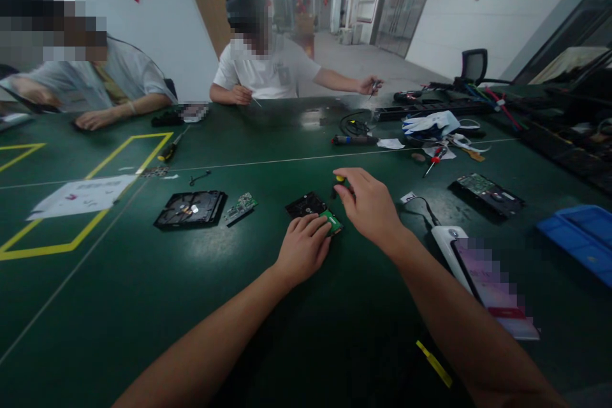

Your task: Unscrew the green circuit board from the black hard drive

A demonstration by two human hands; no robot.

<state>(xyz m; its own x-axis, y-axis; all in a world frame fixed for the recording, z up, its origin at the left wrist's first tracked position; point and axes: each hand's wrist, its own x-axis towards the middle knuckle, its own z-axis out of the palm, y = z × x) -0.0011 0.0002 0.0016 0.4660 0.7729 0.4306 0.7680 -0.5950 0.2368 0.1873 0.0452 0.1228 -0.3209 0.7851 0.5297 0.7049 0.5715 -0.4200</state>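
Note:
In the middle of the dark green table lies a hard drive (306, 204), black at its far end, with a green circuit board (334, 222) at the near right. My left hand (305, 245) grips its near side, fingers bent over the board and covering part of it. Just above the drive's right side, my right hand (368, 204) pinches a short screwdriver (340, 179) with a yellow-and-black handle. Its tip is too dark to make out. To the left of the drive are a loose circuit board (240, 209) and a larger black hard drive (191, 209).
Rightward lie another hard drive (488, 195), a white power bank (449, 248) with a phone, and a blue tray (581, 239). A red screwdriver (435, 159), gloves (430, 124) and an electric screwdriver (354, 139) are farther back. Two people sit across the table.

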